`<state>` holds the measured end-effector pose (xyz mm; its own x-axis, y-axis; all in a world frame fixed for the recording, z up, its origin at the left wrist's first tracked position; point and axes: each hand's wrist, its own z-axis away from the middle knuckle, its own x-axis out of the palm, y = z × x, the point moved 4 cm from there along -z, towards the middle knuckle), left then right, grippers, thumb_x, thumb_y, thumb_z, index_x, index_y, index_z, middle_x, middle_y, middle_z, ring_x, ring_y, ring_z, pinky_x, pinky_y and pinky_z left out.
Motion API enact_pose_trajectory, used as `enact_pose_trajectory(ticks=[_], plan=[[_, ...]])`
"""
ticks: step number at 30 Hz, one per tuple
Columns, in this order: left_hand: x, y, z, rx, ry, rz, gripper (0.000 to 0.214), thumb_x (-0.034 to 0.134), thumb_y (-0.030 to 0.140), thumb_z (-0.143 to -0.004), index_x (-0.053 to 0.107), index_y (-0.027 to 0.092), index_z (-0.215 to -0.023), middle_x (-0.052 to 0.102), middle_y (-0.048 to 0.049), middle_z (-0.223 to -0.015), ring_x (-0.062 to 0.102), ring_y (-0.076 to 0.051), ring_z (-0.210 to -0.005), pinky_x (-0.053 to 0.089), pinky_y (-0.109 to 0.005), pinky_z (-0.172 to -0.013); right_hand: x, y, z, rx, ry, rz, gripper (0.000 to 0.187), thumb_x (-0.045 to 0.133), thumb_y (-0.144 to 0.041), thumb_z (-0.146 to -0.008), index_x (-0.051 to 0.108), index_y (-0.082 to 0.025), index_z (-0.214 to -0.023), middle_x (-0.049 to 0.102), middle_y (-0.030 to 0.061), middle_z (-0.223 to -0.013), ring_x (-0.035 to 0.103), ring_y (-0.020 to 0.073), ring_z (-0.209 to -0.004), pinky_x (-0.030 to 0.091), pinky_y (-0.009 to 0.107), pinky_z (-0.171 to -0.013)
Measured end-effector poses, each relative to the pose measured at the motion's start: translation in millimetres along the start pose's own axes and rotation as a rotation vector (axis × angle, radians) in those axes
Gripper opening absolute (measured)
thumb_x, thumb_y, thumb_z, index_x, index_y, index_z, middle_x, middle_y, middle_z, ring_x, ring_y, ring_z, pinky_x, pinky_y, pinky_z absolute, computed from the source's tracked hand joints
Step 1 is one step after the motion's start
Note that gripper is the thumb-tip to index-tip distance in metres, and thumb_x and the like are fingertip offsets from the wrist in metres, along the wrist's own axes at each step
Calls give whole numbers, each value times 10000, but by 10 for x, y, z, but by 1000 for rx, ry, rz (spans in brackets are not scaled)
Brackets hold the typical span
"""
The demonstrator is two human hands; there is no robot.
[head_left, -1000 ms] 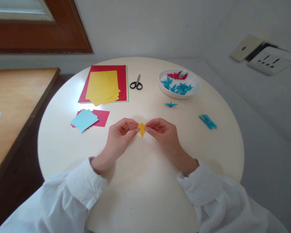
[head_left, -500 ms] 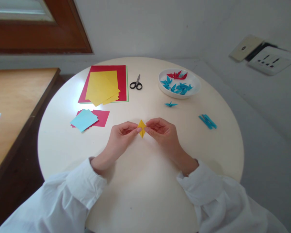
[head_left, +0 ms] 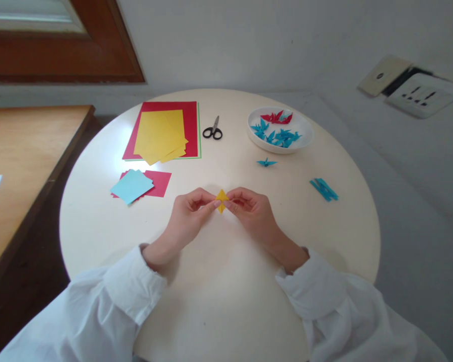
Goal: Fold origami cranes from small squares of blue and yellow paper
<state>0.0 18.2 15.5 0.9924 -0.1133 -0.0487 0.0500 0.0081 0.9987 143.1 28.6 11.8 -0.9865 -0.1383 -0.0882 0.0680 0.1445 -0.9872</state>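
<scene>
A small piece of folded yellow paper (head_left: 222, 194), diamond-shaped, is pinched between my two hands above the middle of the white round table (head_left: 211, 301). My left hand (head_left: 191, 213) grips its left corner between thumb and fingers. On the opposite corner, the thumb and fingers of my right hand (head_left: 254, 213) are closed. Both thumbs rest on the face of the paper, and the fingertips behind it are partly hidden. Beyond my right hand lies one blue paper crane (head_left: 266, 163).
A white dish (head_left: 262, 146) holds several blue and red paper cranes. Black-handled scissors (head_left: 212, 132) lie left of it. Yellow sheets (head_left: 160, 133) top a red sheet (head_left: 192, 125). Light blue squares (head_left: 132, 186) overlap red paper (head_left: 160, 183). Blue folded strips (head_left: 323, 189) lie at right.
The upper tip of the yellow paper sits slightly lower, and the diamond looks shorter. My right hand has shifted slightly down and left; my left hand is nearly still.
</scene>
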Motion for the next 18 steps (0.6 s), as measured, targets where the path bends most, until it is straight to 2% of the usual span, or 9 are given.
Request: enact_pose_trajectory(ticks=[8, 12, 18], plan=[[-10, -9, -22, 4, 45, 85, 150, 718, 290, -682, 681, 170, -765, 635, -3, -705, 526, -102, -605, 416, -220, -543, -31, -65, 28, -153, 84, 91, 133, 684, -318, -720, 616, -216, -668, 611, 0, -688, 550, 140, -678, 415, 281, -614], [-12, 3, -19, -9, 52, 131, 92, 714, 246, -684, 676, 171, -719, 652, -9, -732, 562, -122, -679, 449, -237, -625, -23, -79, 42, -167, 61, 102, 68, 678, -283, -732, 636, -230, -727, 625, 3, -723, 553, 148, -694, 422, 301, -641], [-1, -7, -11, -79, -8, 180, 88, 661, 275, -751, 671, 193, -719, 616, 2, -725, 534, -121, -693, 443, -243, -635, -3, -71, 34, -152, 20, 142, 49, 666, -258, -737, 627, -261, -766, 621, 17, -771, 554, 170, -722, 416, 320, -636]])
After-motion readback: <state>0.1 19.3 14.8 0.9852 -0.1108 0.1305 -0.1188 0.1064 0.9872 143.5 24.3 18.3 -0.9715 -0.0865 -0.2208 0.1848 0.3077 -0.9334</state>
